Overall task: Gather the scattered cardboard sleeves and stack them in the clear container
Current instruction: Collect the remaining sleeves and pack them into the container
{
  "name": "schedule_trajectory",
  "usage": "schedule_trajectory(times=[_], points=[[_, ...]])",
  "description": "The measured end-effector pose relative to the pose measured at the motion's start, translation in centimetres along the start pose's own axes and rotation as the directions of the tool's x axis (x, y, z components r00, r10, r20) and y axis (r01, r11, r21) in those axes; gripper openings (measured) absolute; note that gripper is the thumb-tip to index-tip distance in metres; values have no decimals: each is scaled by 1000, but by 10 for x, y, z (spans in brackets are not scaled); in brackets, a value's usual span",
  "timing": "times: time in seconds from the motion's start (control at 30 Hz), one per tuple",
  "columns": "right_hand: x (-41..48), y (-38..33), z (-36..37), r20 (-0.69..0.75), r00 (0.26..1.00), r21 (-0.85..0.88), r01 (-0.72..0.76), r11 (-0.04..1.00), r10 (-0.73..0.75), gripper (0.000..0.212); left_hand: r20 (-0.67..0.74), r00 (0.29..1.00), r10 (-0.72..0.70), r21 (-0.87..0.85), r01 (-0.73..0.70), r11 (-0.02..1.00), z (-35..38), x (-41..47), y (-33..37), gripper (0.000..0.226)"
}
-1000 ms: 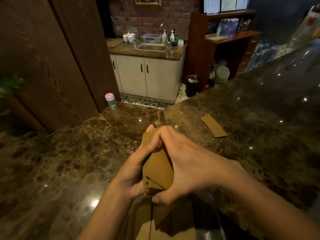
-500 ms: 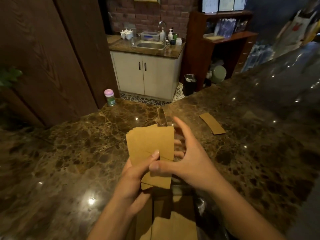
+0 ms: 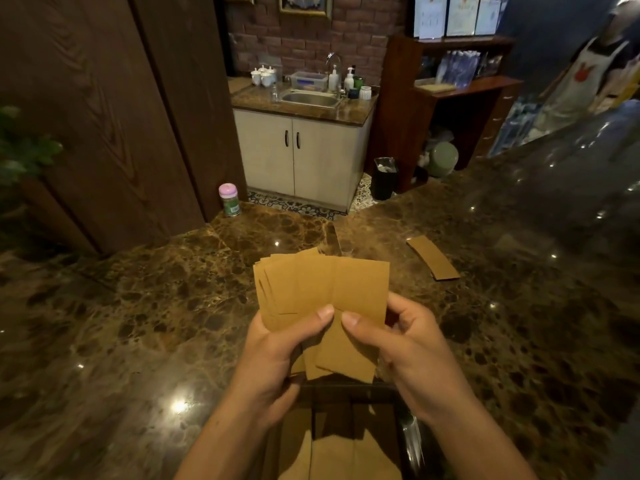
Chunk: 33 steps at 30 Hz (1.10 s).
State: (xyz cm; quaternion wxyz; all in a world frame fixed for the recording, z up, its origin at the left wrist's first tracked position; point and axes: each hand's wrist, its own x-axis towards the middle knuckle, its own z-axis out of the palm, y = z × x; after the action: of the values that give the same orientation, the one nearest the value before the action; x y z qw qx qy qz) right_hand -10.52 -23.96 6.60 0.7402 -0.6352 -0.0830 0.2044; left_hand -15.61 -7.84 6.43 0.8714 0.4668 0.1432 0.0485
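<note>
Both hands hold a fanned bunch of flat brown cardboard sleeves (image 3: 322, 289) upright above the marble counter. My left hand (image 3: 277, 355) grips the bunch from the left, thumb on its front. My right hand (image 3: 405, 344) pinches the rightmost sleeve, thumb in front and fingers behind. Directly below, at the counter's near edge, sits the clear container (image 3: 412, 441) with sleeves lying flat inside. One more sleeve (image 3: 433, 258) lies flat on the counter, far right of the bunch.
The brown marble counter (image 3: 138, 323) spreads wide left and right. A small pink-lidded jar (image 3: 229, 199) stands at its far left edge. Beyond are a sink cabinet (image 3: 304, 157), a black bin (image 3: 384, 178) and a wooden shelf (image 3: 450, 109).
The sleeves were squeezed edge-on between both hands; now they face me, fanned wider. My right hand moved from covering the bunch to pinching its right side.
</note>
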Motion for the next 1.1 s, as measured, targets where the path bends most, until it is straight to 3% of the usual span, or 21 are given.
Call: schedule_trajectory(times=[0.07, 0.23, 0.37, 0.5, 0.57, 0.67, 0.77, 0.93, 1.0, 1.1], points=[[1, 1, 1, -17, 1000, -17, -1, 1000, 1, 42, -20, 1000, -9, -1, 9, 1000, 0, 2, 0, 28], [4, -3, -7, -22, 1000, -43, -8, 999, 7, 39, -69, 997, -22, -17, 21, 1000, -6, 4, 3, 50], [9, -10, -9, 31, 1000, -61, -3, 998, 5, 44, 22, 998, -59, 84, 57, 995, -10, 5, 4, 51], [13, -14, -4, -145, 987, 59, 75, 995, -66, 29, 57, 998, -15, 37, 13, 999, -5, 1, 1, 57], [10, -11, -4, -160, 986, 45, 62, 997, -54, 27, 11, 999, 41, 3, -41, 999, -3, 0, 0, 59], [4, -11, -18, -13, 1000, -176, 11, 984, -14, 34, -93, 993, 68, -41, -72, 997, -7, 4, 1, 51], [0, -24, -33, 96, 995, -451, 79, 889, -40, 47, -125, 991, 41, -13, -43, 999, -16, 7, 5, 61], [4, -44, -41, 160, 979, -560, 193, 806, -123, 61, 48, 998, -48, 149, 41, 988, -17, 9, 14, 50], [7, -48, -42, 225, 970, -607, 213, 766, -92, 66, 127, 989, -74, 225, 44, 973, -14, 10, 16, 38], [7, -46, -38, 295, 955, -632, 208, 747, -16, 55, 182, 977, -115, 224, 73, 972, -12, 7, 12, 29]])
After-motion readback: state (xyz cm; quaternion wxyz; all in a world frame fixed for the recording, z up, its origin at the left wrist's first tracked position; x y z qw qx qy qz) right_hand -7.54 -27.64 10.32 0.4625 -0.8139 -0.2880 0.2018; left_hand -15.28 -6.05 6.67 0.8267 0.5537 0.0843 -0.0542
